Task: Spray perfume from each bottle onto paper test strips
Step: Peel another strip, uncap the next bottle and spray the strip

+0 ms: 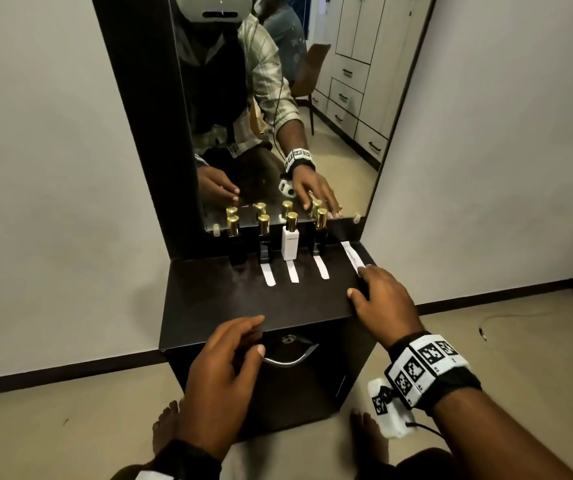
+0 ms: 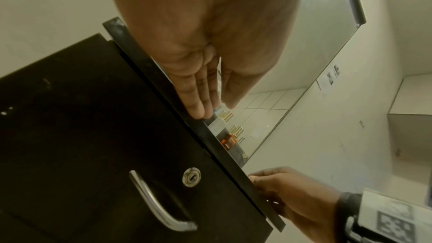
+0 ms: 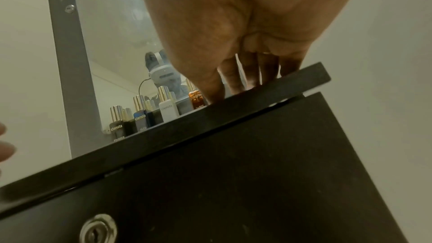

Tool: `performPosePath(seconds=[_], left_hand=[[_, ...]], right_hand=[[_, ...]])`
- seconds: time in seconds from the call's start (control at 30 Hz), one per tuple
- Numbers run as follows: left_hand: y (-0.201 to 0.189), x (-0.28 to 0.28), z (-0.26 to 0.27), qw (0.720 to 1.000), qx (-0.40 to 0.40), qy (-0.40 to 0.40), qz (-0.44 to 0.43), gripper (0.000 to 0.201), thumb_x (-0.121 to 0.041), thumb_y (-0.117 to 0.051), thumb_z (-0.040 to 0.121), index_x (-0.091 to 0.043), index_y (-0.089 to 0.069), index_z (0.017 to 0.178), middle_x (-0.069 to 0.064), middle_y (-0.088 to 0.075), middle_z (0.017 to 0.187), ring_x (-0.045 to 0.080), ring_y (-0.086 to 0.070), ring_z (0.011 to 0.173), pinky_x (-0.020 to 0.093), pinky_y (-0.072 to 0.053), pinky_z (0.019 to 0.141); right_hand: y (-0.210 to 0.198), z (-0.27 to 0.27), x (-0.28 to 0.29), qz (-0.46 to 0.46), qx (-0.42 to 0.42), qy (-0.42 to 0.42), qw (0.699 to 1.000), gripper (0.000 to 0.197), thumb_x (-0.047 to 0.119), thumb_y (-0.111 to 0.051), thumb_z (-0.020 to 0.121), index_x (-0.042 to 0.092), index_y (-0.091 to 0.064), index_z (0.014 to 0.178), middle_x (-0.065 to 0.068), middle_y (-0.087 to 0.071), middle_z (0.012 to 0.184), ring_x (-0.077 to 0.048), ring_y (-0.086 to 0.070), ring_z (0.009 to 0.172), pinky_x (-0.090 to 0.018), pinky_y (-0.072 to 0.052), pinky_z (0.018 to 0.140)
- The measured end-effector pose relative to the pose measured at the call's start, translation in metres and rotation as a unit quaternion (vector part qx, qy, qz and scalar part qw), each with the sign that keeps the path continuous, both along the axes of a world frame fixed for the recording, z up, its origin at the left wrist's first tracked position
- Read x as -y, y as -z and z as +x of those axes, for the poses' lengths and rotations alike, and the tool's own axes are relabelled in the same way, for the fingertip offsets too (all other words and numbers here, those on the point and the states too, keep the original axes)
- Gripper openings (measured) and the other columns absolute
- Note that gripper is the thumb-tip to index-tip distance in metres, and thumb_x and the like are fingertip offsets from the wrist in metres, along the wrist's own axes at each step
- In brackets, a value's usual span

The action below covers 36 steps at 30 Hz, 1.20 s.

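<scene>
Four gold-capped perfume bottles stand in a row at the back of the dark cabinet top (image 1: 215, 299): black (image 1: 234, 249), dark blue (image 1: 264, 249), white (image 1: 290, 244) and amber (image 1: 320, 237). Short paper strips (image 1: 292, 271) lie in front of the three right-hand bottles. A longer strip (image 1: 351, 255) lies near the right edge. My right hand (image 1: 359, 282) has its straight fingers resting on that strip's near end, thumb on the top. My left hand (image 1: 259, 334) hovers at the front edge, fingers relaxed, holding nothing. The right wrist view shows the bottles (image 3: 168, 108) beyond my right hand's fingers (image 3: 236, 78).
A mirror (image 1: 313, 133) rises directly behind the bottles and doubles them. Below the top is a drawer front with a lock (image 1: 288, 339) and a metal handle (image 1: 290, 360). My bare feet (image 1: 165, 424) are on the floor in front. Walls flank the cabinet.
</scene>
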<state>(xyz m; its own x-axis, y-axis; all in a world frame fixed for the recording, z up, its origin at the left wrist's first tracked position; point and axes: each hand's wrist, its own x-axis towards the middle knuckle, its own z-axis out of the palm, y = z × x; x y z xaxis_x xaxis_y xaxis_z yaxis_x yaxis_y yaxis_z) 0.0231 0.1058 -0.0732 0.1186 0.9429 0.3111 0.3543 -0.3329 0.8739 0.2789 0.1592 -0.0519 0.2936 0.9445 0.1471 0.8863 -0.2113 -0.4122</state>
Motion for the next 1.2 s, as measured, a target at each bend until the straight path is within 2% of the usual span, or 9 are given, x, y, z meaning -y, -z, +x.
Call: performPosePath(seconds=[0.2, 0.37, 0.5, 0.67, 0.8, 0.9, 0.97, 1.07, 1.2], left_hand=[[0.005, 0.014, 0.010, 0.999, -0.024, 0.029, -0.005, 0.033, -0.007, -0.069, 0.088, -0.033, -0.070, 0.108, -0.024, -0.064, 0.113, -0.002, -0.059, 0.112, 0.003, -0.042, 0.090], [0.012, 0.023, 0.015, 0.998, -0.034, 0.031, -0.036, 0.033, -0.008, -0.070, 0.087, -0.036, -0.071, 0.105, -0.024, -0.065, 0.111, -0.003, -0.060, 0.111, 0.004, -0.042, 0.090], [0.008, 0.033, 0.022, 0.990, 0.030, 0.038, -0.132, 0.028, -0.009, -0.070, 0.088, -0.034, -0.072, 0.100, -0.032, -0.067, 0.101, -0.014, -0.060, 0.099, -0.004, -0.040, 0.077], [0.013, 0.036, 0.024, 0.974, 0.103, 0.039, -0.197, 0.024, -0.004, -0.067, 0.088, -0.023, -0.074, 0.099, -0.018, -0.077, 0.092, -0.003, -0.070, 0.091, 0.007, -0.052, 0.082], [0.017, 0.037, 0.026, 0.967, 0.132, 0.049, -0.211, 0.022, 0.000, -0.063, 0.089, -0.017, -0.075, 0.095, -0.010, -0.078, 0.088, 0.003, -0.072, 0.084, 0.011, -0.056, 0.077], [0.027, 0.038, 0.027, 0.959, 0.145, 0.055, -0.237, 0.023, -0.001, -0.061, 0.091, -0.019, -0.074, 0.098, -0.007, -0.079, 0.090, 0.008, -0.073, 0.087, 0.018, -0.058, 0.072], [0.034, 0.040, 0.027, 0.949, 0.165, 0.050, -0.263, 0.023, -0.006, -0.058, 0.094, -0.021, -0.074, 0.101, -0.005, -0.078, 0.094, 0.012, -0.073, 0.089, 0.025, -0.059, 0.072], [0.042, 0.042, 0.030, 0.913, 0.237, 0.021, -0.331, 0.023, -0.019, -0.051, 0.099, -0.022, -0.072, 0.106, 0.000, -0.078, 0.101, 0.018, -0.072, 0.093, 0.035, -0.061, 0.073], [0.049, 0.047, 0.029, 0.853, 0.312, 0.029, -0.418, 0.034, -0.039, -0.043, 0.099, -0.021, -0.067, 0.115, 0.003, -0.076, 0.108, 0.021, -0.073, 0.100, 0.038, -0.061, 0.076]], right_hand=[[0.005, -0.007, 0.023, 0.031, 0.019, -0.004, 0.999, 0.033, 0.027, -0.064, 0.096, 0.012, -0.061, 0.125, -0.006, -0.064, 0.125, -0.024, -0.060, 0.116, -0.033, -0.046, 0.098], [0.004, -0.004, 0.021, 0.048, 0.021, -0.006, 0.999, 0.057, 0.033, -0.066, 0.094, 0.013, -0.045, 0.143, -0.007, -0.054, 0.143, -0.025, -0.053, 0.131, -0.039, -0.046, 0.106], [0.002, -0.004, 0.015, -0.022, 0.044, -0.014, 0.999, 0.051, 0.033, -0.052, 0.102, 0.014, -0.041, 0.148, -0.006, -0.047, 0.153, -0.024, -0.043, 0.142, -0.041, -0.033, 0.118], [0.012, -0.012, 0.038, -0.032, 0.077, -0.062, 0.995, 0.054, 0.015, -0.045, 0.099, 0.015, -0.037, 0.153, -0.005, -0.037, 0.160, -0.021, -0.031, 0.150, -0.035, -0.018, 0.124], [0.021, -0.013, 0.049, -0.010, 0.103, -0.074, 0.992, 0.058, 0.007, -0.060, 0.089, 0.017, -0.049, 0.145, -0.004, -0.050, 0.153, -0.022, -0.046, 0.143, -0.035, -0.036, 0.117], [0.025, -0.012, 0.051, 0.069, 0.108, -0.059, 0.990, 0.043, 0.002, -0.076, 0.079, 0.016, -0.071, 0.119, -0.006, -0.073, 0.123, -0.025, -0.072, 0.110, -0.039, -0.059, 0.089], [0.026, -0.012, 0.059, 0.140, 0.092, -0.053, 0.984, 0.041, 0.001, -0.083, 0.072, 0.016, -0.076, 0.110, -0.005, -0.078, 0.109, -0.025, -0.077, 0.094, -0.039, -0.063, 0.073], [0.034, -0.026, 0.085, 0.204, 0.032, -0.057, 0.977, 0.040, 0.003, -0.080, 0.079, 0.016, -0.076, 0.116, -0.002, -0.078, 0.111, -0.021, -0.078, 0.088, -0.032, -0.061, 0.075], [0.071, -0.068, 0.126, 0.216, -0.053, -0.121, 0.967, 0.034, 0.021, -0.061, 0.095, 0.023, -0.071, 0.128, 0.009, -0.071, 0.127, -0.005, -0.072, 0.105, -0.026, -0.060, 0.086]])
